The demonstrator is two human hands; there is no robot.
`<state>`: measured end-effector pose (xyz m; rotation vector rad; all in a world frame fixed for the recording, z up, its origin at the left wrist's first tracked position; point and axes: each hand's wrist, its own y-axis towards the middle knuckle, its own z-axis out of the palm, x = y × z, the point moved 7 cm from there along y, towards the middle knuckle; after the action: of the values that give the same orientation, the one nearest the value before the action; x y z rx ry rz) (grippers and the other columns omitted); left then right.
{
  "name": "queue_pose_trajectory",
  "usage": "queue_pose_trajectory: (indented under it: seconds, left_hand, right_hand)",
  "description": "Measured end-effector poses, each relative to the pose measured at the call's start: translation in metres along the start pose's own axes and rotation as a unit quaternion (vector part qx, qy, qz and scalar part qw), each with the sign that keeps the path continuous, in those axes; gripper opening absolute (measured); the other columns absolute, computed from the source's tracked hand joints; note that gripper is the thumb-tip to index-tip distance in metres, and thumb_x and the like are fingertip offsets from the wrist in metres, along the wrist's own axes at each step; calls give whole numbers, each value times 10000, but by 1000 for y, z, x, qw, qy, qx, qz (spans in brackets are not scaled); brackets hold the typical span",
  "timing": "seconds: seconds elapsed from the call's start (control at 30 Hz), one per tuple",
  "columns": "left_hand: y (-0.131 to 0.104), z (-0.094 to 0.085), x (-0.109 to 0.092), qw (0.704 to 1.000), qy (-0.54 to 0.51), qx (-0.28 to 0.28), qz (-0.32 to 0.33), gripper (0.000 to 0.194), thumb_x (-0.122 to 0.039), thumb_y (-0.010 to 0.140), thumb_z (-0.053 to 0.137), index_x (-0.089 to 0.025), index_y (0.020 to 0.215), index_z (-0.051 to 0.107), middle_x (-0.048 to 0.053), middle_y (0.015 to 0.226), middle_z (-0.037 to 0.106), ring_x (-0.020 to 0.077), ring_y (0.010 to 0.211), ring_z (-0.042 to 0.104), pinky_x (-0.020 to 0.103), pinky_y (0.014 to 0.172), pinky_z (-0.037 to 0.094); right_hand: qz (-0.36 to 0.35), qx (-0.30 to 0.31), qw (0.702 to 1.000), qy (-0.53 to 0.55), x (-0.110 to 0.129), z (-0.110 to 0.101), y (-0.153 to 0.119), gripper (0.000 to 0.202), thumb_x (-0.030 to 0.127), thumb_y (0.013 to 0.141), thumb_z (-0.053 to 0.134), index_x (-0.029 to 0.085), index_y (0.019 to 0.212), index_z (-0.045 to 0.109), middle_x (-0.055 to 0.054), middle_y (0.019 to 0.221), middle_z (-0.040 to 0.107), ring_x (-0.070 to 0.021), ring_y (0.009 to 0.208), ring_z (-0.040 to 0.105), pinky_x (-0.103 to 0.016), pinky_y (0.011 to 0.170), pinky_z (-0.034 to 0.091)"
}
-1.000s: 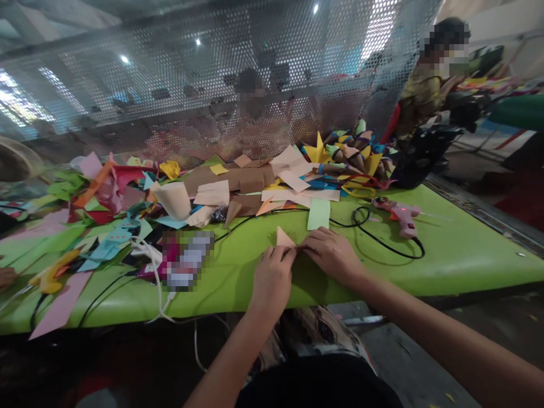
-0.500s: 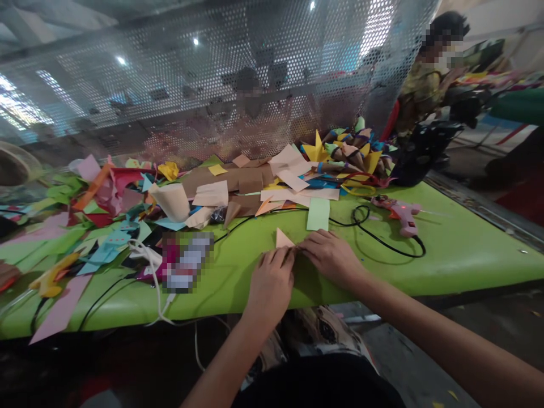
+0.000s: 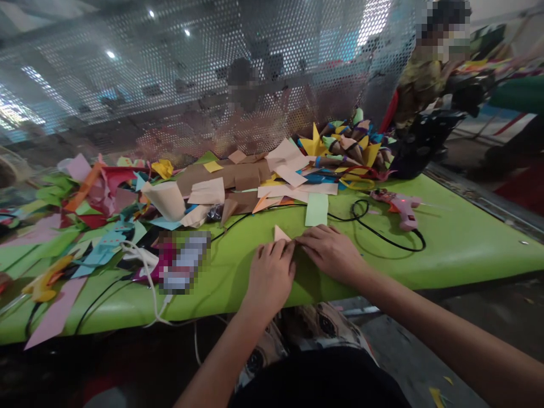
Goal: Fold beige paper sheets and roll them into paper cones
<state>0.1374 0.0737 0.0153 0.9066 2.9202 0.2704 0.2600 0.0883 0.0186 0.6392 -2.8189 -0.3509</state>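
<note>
A small peach-coloured piece of paper (image 3: 280,233) lies on the green-topped table (image 3: 238,277), its pointed corner showing beyond my fingers. My left hand (image 3: 272,272) is closed over the paper's near part, fingers bent and pressed down. From the right, my right hand (image 3: 329,252) reaches in with fingers held together, its fingertips meeting the left ones at the paper's edge. Most of the paper is hidden beneath the hands. Just beyond them lies a pale green paper strip (image 3: 317,209).
A pink glue gun (image 3: 402,207) with a black cord lies at right, a yellow one (image 3: 49,280) at left. A phone (image 3: 186,263) with a white cable sits left of my hands. Coloured paper scraps (image 3: 106,190) and paper cones (image 3: 352,141) line a perforated metal screen (image 3: 204,96). Another person (image 3: 425,79) is at far right.
The view has shifted slightly. Both hands stay at the peach paper, with only a small shift of the fingers along its edge.
</note>
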Motion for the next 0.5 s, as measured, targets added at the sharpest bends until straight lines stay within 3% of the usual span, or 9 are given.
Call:
queue_pose_trajectory:
  seconds: [0.5]
  left_hand:
    - [15, 2, 6, 1000, 23, -17, -7, 377, -281, 982, 464, -232, 1350, 525, 75, 1317, 608, 253, 1104, 571, 467, 979, 437]
  right_hand:
    - [-34, -8, 997, -64, 0, -1, 1, 336, 211, 973, 464, 212, 1262, 635, -97, 1252, 663, -259, 1097, 587, -395, 879, 436]
